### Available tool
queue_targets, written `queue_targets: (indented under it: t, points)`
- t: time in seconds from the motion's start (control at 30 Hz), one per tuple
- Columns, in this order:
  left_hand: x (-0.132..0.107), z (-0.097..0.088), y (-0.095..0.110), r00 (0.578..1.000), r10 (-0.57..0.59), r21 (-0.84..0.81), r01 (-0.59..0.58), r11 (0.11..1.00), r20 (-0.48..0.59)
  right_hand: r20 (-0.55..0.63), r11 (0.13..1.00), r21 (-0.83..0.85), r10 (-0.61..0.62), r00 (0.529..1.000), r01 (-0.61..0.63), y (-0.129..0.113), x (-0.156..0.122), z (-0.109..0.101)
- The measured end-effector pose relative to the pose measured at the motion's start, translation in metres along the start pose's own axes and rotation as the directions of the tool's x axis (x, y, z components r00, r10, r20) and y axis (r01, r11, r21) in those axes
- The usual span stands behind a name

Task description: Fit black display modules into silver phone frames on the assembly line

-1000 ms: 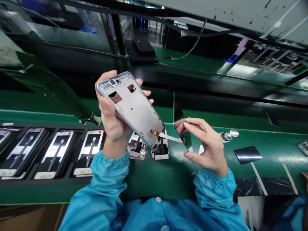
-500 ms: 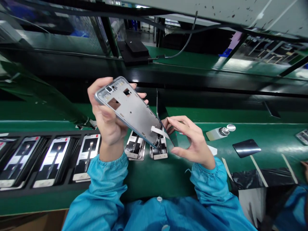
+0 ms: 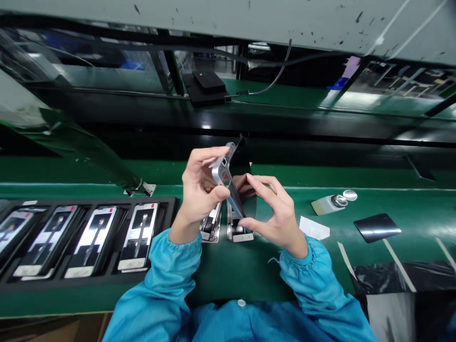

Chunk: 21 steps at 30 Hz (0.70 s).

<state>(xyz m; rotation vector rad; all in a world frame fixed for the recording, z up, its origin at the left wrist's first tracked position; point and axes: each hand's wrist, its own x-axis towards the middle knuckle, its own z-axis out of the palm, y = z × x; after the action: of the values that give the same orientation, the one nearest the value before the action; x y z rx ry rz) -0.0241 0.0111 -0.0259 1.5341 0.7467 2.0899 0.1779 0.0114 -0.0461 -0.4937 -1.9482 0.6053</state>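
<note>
My left hand grips the top end of a grey metal phone frame, thumb on the near edge and fingers round the far side. The frame is tipped nearly edge-on, so most of its inner face is hidden. Against its right side, my right hand pinches a thin dark glossy phone screen, which stands at an angle beside the frame. The two parts are close at their lower ends; whether they touch is hidden. Beneath the hands, two stacks of phone panels, left and right, lie on the bench.
A black tray of printed phone panels stands at left. To the right are a clear bottle with its lid up, a white sheet, a dark panel and taped black plastic. A green post rises at left.
My left hand has turned the phone frame from facing me to nearly edge-on and brought it right, closer to the screen. My right hand keeps its hold. The camera view has shifted slightly.
</note>
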Motion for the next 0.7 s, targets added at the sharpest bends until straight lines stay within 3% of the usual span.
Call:
queue_targets:
  t: [0.27,0.43,0.53,0.63,0.7]
  points:
    - [0.0,0.002,0.008,0.992,-0.051,-0.164,0.069,0.984,0.112,0.031,0.999,0.013,-0.047,0.998,0.046,0.009,-0.003,-0.001]
    - [-0.009,0.013,0.008,0.987,-0.042,-0.201,0.072,0.977,0.153,-0.03,0.999,-0.009,-0.05,0.998,0.05,0.015,-0.006,0.009]
    - [-0.014,0.029,0.009,0.986,-0.153,-0.236,0.165,0.957,0.068,-0.089,0.998,-0.055,-0.047,0.995,0.043,0.018,-0.006,0.019]
    - [-0.015,0.037,0.012,0.957,-0.289,-0.298,0.269,0.916,-0.026,-0.02,0.996,-0.083,-0.008,1.0,0.007,0.016,-0.005,0.023]
    - [-0.015,0.035,0.013,0.937,-0.348,-0.3,0.325,0.897,-0.025,-0.022,0.996,-0.068,0.049,0.999,-0.05,0.011,-0.002,0.02]
